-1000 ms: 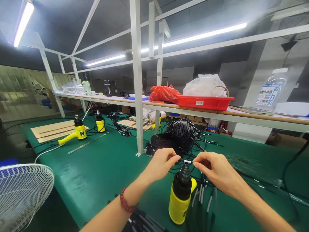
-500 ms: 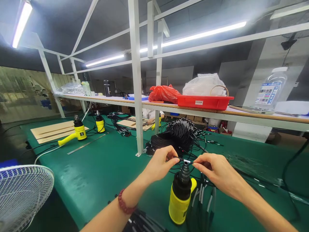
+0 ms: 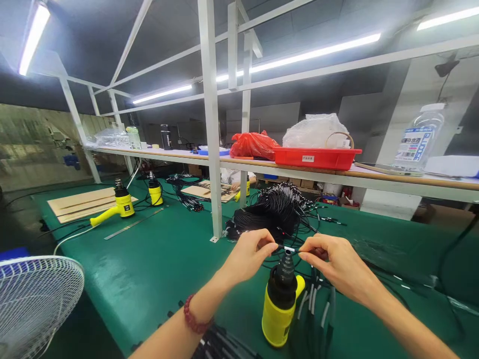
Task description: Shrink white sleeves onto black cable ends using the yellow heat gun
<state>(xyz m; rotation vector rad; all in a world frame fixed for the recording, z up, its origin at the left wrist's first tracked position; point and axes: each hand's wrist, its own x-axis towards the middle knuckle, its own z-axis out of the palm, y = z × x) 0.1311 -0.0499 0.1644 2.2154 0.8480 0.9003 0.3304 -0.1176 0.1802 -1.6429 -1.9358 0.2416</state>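
Observation:
Between my two hands a thin black cable (image 3: 289,249) with a white sleeve on it is stretched level. My left hand (image 3: 254,252) pinches its left end, and my right hand (image 3: 325,257) pinches the right side. Right below the white sleeve is the nozzle of a yellow and black heat gun (image 3: 279,309), which stands upright on the green table (image 3: 168,269). The sleeve is just over the nozzle mouth; whether they touch I cannot tell. Grey-ended cables (image 3: 314,301) hang by my right hand, and more dark cables (image 3: 228,344) lie below my left forearm.
Behind my hands lies a large heap of black cables (image 3: 273,209). A shelf post (image 3: 213,149) rises from the table beside it. Two more heat guns stand at left, one near flat boards (image 3: 82,202). A fan (image 3: 33,304) is at lower left. The shelf holds a red tray (image 3: 318,158).
Almost nothing differs. My left hand has shifted very slightly; both hands keep the cable above the heat gun's nozzle.

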